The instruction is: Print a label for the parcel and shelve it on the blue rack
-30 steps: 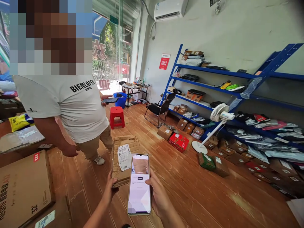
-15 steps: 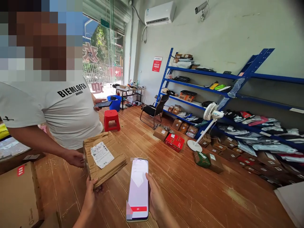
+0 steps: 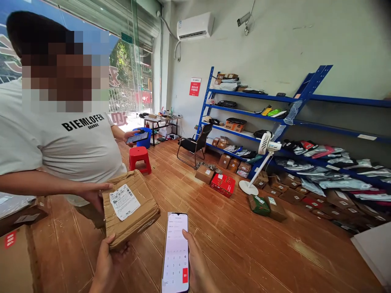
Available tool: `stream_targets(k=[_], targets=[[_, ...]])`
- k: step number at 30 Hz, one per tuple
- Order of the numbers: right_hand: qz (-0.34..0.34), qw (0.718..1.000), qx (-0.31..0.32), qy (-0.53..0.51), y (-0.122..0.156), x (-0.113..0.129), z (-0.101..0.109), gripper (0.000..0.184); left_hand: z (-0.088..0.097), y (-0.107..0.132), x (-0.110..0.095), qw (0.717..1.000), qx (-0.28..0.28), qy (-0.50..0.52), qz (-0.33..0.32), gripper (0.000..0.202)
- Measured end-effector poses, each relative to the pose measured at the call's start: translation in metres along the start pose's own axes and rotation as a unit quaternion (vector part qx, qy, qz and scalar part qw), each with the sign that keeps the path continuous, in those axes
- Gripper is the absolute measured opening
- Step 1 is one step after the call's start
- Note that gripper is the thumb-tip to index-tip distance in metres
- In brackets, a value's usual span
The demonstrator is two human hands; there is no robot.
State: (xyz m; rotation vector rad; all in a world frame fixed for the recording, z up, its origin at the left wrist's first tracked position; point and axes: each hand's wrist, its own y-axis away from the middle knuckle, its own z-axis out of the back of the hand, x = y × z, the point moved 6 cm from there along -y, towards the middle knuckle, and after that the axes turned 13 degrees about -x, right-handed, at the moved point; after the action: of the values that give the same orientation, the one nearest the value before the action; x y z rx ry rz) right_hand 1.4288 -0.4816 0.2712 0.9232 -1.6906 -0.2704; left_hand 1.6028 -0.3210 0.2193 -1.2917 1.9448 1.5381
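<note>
My left hand (image 3: 108,260) grips the near lower edge of a brown cardboard box (image 3: 142,195), thumb on top and fingers beneath. A white shipping label (image 3: 124,202) is stuck on the box's upper face. Another person's hand (image 3: 94,195) holds the far left side of the same box. To its right, my right hand (image 3: 197,256) holds a smartphone (image 3: 175,252) upright, thumb over the screen's right edge. The lit screen shows a number keypad with a red button. The fingers behind the phone are hidden.
Facing me on the left stands a person in a white T-shirt (image 3: 82,146), holding a phone (image 3: 137,137). Behind are a red stool (image 3: 139,156) and a black chair (image 3: 197,142). Blue shelves (image 3: 244,92) with parcels, a white fan (image 3: 267,150) and floor boxes line the right.
The phone screen now shows a number keypad. The other person's hand has shifted further onto the box. The box sits slightly left and turned in view.
</note>
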Motion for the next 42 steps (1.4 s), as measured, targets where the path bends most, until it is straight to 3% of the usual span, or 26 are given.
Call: stream_targets(k=[4, 7, 10, 12, 14, 16, 21, 26, 30, 35, 38, 42], targets=[[0.0, 1.0, 0.007, -0.022, -0.003, 0.001, 0.0, 0.047, -0.019, -0.007, -0.013, 0.999, 0.03, 0.012, 0.003, 0.044], [0.01, 0.999, 0.022, -0.028, -0.01, 0.004, 0.002, 0.044, -0.046, 0.003, -0.011, 0.995, 0.09, -0.018, 0.038, 0.065], [0.032, 0.998, 0.05, -0.016, -0.018, 0.011, 0.004, 0.041, -0.067, 0.036, 0.023, 0.967, 0.158, -0.142, 0.142, 0.087], [0.036, 0.997, 0.065, -0.011, -0.023, 0.017, 0.007, 0.039, -0.079, 0.072, 0.054, 0.92, 0.253, -0.203, 0.218, 0.083], [0.024, 0.997, 0.066, -0.019, -0.03, 0.023, 0.013, 0.036, -0.091, 0.109, 0.076, 0.883, 0.347, -0.199, 0.247, 0.076], [0.013, 0.997, 0.07, -0.032, -0.038, 0.031, 0.02, 0.033, -0.099, 0.135, 0.088, 0.872, 0.384, -0.179, 0.244, 0.073], [0.029, 0.985, 0.171, -0.019, -0.049, 0.067, 0.03, 0.032, -0.116, 0.153, 0.101, 0.907, 0.323, -0.191, 0.189, 0.084], [0.042, 0.962, 0.266, 0.049, -0.049, 0.098, 0.036, 0.068, -0.141, 0.152, 0.11, 0.92, 0.293, -0.218, 0.142, 0.091], [0.094, 0.952, 0.279, 0.085, -0.054, 0.113, 0.042, 0.084, -0.153, 0.15, 0.119, 0.927, 0.265, -0.227, 0.136, 0.094], [0.109, 0.947, 0.282, 0.108, -0.066, 0.118, 0.045, 0.074, -0.168, 0.158, 0.12, 0.923, 0.296, -0.191, 0.152, 0.09], [0.11, 0.947, 0.283, 0.106, -0.071, 0.122, 0.047, 0.065, -0.173, 0.161, 0.118, 0.931, 0.281, -0.19, 0.137, 0.091], [0.11, 0.943, 0.298, 0.1, -0.071, 0.127, 0.046, 0.068, -0.173, 0.154, 0.123, 0.937, 0.244, -0.219, 0.12, 0.1]])
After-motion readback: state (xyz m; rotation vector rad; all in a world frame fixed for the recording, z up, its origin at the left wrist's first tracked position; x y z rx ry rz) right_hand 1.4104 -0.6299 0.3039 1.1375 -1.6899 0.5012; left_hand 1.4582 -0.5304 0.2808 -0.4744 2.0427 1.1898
